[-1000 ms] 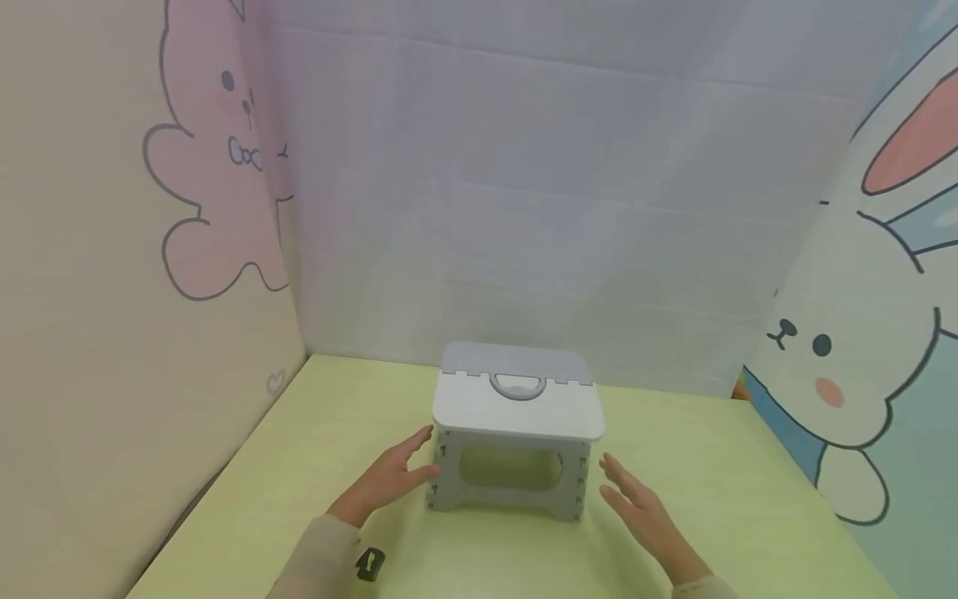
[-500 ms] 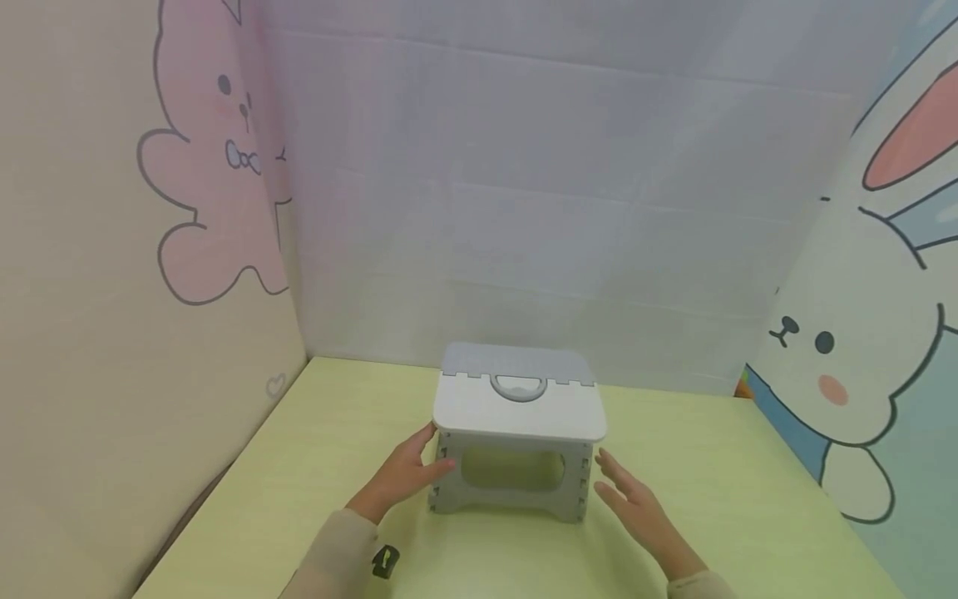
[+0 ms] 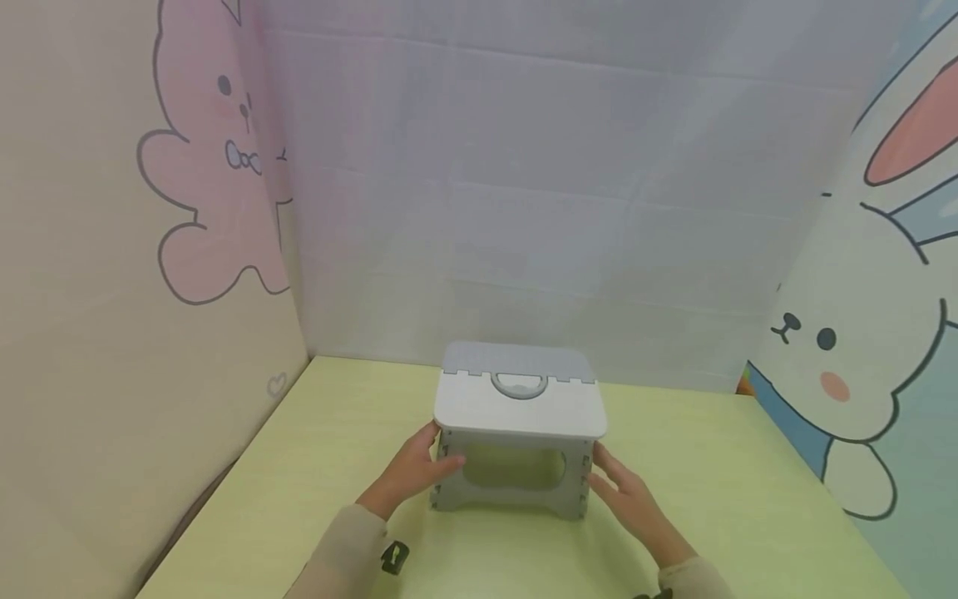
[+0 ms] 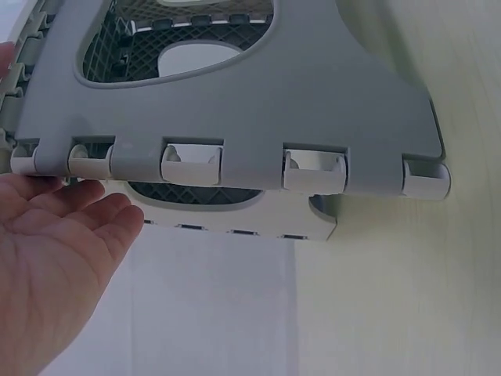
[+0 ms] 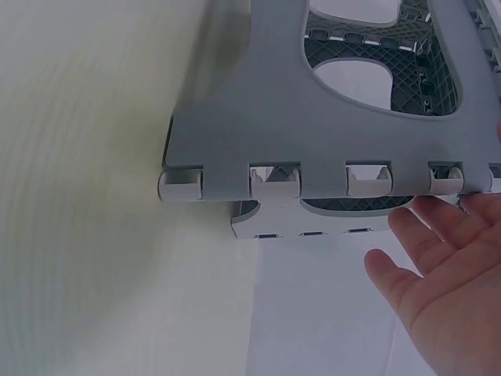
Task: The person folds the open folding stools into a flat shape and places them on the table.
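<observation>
A folding step stool [image 3: 524,420] stands upright and unfolded, with a white and grey top, an arched handle in the top, and grey legs. My left hand [image 3: 410,474] is at its left side, the thumb stretched across the front leg panel and the fingers along the side. In the left wrist view, those fingers [image 4: 109,215] are nearly straight against the hinged edge. My right hand [image 3: 634,503] lies at the stool's right side, its fingertips by the edge under the top. The right wrist view shows the loosely extended fingers [image 5: 423,239] touching or very near the hinged edge.
The stool stands on a pale yellow-green table [image 3: 359,408]. A light curtain-like wall [image 3: 554,208] rises behind it. Side walls carry a pink cartoon animal [image 3: 217,166] and a white rabbit [image 3: 861,333]. A small black piece [image 3: 394,557] shows beside the left sleeve.
Both hands have moved inward to the stool, the left from the left and the right from the right. The left thumb now overlaps the front panel. The stool stays put.
</observation>
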Demonstrator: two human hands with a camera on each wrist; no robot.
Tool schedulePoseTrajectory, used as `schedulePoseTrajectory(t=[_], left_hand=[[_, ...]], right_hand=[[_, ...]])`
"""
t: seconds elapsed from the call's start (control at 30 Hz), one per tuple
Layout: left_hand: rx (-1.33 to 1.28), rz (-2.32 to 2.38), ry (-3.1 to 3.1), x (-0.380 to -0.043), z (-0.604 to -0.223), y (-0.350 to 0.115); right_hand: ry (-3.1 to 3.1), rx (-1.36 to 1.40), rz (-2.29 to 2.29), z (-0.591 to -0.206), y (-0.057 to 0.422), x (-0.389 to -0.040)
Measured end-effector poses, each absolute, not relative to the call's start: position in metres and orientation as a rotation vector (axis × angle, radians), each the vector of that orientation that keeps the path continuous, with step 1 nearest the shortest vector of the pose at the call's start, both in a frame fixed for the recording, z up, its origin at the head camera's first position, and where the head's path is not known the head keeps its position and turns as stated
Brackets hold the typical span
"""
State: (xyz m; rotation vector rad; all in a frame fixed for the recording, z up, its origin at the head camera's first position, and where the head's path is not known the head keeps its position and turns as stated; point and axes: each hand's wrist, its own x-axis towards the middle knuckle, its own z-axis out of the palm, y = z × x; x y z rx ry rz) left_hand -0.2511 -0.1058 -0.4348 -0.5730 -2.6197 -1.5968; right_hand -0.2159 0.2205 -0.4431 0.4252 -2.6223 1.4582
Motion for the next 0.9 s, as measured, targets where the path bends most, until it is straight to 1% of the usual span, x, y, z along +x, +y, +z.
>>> schedulePoseTrajectory(t=[0.2, 0.43, 0.67, 0.9], left_hand=[[-0.540, -1.595, -2.606, -0.255, -0.431, -0.102], [-0.537, -1.654, -2.578, -0.256, -0.428, -0.100], [-0.482, -1.686, -2.579, -0.259, -0.431, -0.099], [-0.453, -1.718, -2.584, -0.266, -0.430, -0.097]], right_hand=[[-2.610, 0.442, 1.490, -0.440, 0.219, -0.221], [-2.566, 0.387, 1.699, -0.441, 0.217, -0.225], [-2.531, 0.411, 1.699, -0.441, 0.215, -0.226], [-2.580, 0.289, 1.703, -0.439, 0.216, -0.232]])
